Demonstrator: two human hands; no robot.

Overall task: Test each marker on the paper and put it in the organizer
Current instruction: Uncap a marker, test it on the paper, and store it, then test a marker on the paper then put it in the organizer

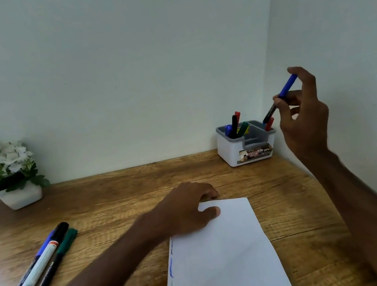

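Reaching up over the bench's point(115, 193) back right corner, the right hand point(304, 117) hangs just above the white organizer point(246, 150), wrist bent. The left hand point(186, 208) rests on the top edge of the paper point(222, 257). Several standing markers point(236, 124) fill the organizer, while three loose markers point(35, 268) lie well to the left, near a potted white flower point(0, 166). The right fingers point(283, 108) pinch a blue-capped marker point(285, 89), tilted, lower end toward the organizer. The left fingers point(210, 193) lie loosely bent, thumb on the sheet.
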